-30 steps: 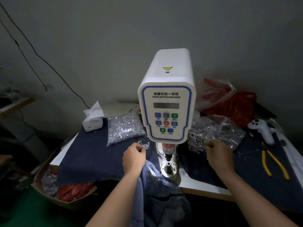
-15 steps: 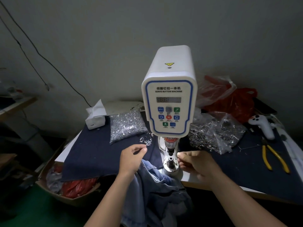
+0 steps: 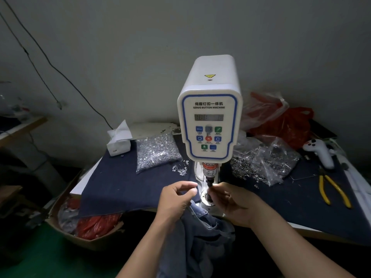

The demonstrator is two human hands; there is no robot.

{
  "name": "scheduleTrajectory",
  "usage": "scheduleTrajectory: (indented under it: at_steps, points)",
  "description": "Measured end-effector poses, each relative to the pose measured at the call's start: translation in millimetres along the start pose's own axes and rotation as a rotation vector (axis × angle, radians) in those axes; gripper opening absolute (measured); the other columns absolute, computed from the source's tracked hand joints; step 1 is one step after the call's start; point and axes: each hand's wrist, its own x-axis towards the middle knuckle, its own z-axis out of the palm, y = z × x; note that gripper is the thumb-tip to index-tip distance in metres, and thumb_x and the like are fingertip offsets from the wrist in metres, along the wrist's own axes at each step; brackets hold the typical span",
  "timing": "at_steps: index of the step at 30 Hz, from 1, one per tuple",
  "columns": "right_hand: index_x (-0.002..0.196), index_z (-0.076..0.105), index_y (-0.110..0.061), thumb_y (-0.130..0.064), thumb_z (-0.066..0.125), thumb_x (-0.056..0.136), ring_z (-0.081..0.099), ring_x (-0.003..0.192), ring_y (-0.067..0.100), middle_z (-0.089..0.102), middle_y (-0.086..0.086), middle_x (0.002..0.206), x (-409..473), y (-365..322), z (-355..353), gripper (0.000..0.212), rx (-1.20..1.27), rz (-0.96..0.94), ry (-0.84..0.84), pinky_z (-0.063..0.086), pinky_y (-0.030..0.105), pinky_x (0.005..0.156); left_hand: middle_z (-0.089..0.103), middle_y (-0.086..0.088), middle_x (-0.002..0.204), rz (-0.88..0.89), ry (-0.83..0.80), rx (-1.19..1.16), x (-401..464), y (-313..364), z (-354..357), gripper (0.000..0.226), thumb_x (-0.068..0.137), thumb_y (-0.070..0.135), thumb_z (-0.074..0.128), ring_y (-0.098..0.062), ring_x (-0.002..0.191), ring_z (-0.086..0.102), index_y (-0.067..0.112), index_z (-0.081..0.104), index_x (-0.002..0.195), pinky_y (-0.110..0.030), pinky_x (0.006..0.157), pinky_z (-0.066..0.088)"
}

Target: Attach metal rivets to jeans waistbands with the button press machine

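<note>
The white servo button machine (image 3: pixel 209 125) stands on the table, its punch (image 3: pixel 209 178) above the round lower die (image 3: pixel 206 199). My right hand (image 3: pixel 232 201) reaches in from the right; its fingertips pinch a small metal piece, barely visible, against the punch tip. My left hand (image 3: pixel 176 199) hovers just left of the die with thumb and forefinger pinching a tiny rivet (image 3: pixel 195 190). Blue jeans (image 3: pixel 200 237) hang from the table's front edge below both hands.
A clear bag of silver rivets (image 3: pixel 156 151) with loose ones beside it lies left of the machine, and a torn bag of ring parts (image 3: pixel 261 163) lies on the right. Yellow pliers (image 3: pixel 333 191), a white controller (image 3: pixel 321 153), a tissue box (image 3: pixel 119 142) and red bags (image 3: pixel 285 125) surround them.
My right hand came from the ring bag on the right to the punch tip. My left hand drew back from the loose rivets toward the die.
</note>
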Motion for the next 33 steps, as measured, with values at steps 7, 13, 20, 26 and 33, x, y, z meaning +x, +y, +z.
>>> scheduleTrajectory:
  at_steps: [7,13,20,26,33]
  points:
    - [0.084,0.069,0.007,0.002,0.064,0.089,0.07,0.057,0.019,0.072,0.02,0.079,-1.9,-0.2,0.2,0.009,-0.005,0.035,-0.012,0.056,0.024,0.047,0.081,0.002,0.086,0.012,-0.031,0.001,-0.4,4.0,9.7,0.02,0.088,0.007,0.079,-0.005,0.077,0.072,0.026,0.084,0.085,-0.017,0.067,0.053]
    - [0.101,0.072,0.005,-0.009,0.059,0.096,0.057,0.056,0.01,0.066,0.008,0.069,2.4,-11.0,-15.4,0.019,-0.216,-0.12,0.077,0.05,0.015,0.047,0.081,0.002,0.089,-0.028,0.0,-0.035,0.2,4.1,17.0,0.012,0.093,0.016,0.075,-0.011,0.087,0.077,0.023,0.084,0.092,-0.016,0.073,0.055]
    - [0.095,0.069,0.0,-0.021,0.052,0.106,0.051,0.052,0.014,0.062,0.008,0.062,4.8,-22.3,-52.9,0.029,-0.303,-0.275,0.248,0.044,0.019,0.04,0.081,0.003,0.087,-0.018,0.005,-0.039,0.8,5.0,26.8,0.01,0.085,0.013,0.084,-0.007,0.082,0.075,0.021,0.08,0.089,-0.017,0.07,0.055]
    - [0.098,0.067,0.0,-0.024,0.048,0.108,0.049,0.048,0.013,0.058,0.009,0.064,6.9,-19.3,-54.7,0.032,-0.304,-0.305,0.23,0.04,0.017,0.038,0.08,0.003,0.08,-0.017,-0.012,0.011,2.5,4.0,29.5,0.01,0.084,0.016,0.086,-0.005,0.071,0.072,0.025,0.083,0.08,-0.019,0.067,0.056]
    - [0.099,0.066,0.0,-0.025,0.047,0.108,0.051,0.044,0.012,0.059,0.009,0.063,7.2,-18.0,-57.9,0.033,-0.315,-0.316,0.212,0.041,0.018,0.037,0.08,0.015,0.086,0.01,-0.047,0.113,5.6,5.1,30.2,0.013,0.084,0.023,0.087,0.002,0.087,0.073,0.032,0.081,0.076,-0.011,0.075,0.052]
